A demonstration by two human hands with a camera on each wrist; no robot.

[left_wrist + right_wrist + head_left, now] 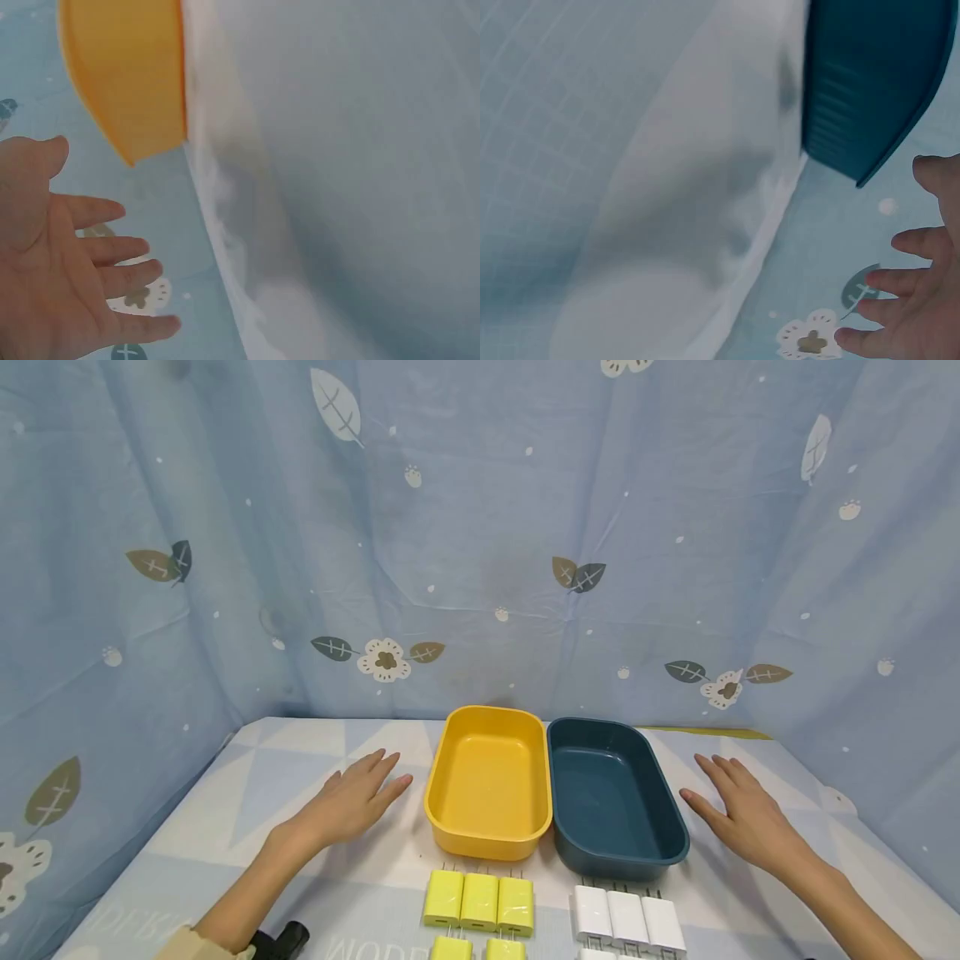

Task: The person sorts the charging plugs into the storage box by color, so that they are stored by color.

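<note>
My left hand (343, 803) hovers left of a yellow bin (491, 777), fingers spread and holding nothing; the left wrist view shows its bare palm. On the other side, my right hand (750, 818) is stretched out beside a dark blue bin (611, 793), also with nothing in it. Both bins stand side by side at the middle of the table, their insides bare. In front of the yellow bin lie yellow plug chargers (480, 900) in rows, prongs pointing away from me. White plug chargers (628, 917) lie likewise before the blue bin.
A patterned cloth covers the table (285, 760). Behind and at both sides hangs a blue curtain (480, 527) printed with leaves and flowers. Near my left wrist is a black object (288, 939). The nearest chargers are cut off by the lower frame edge.
</note>
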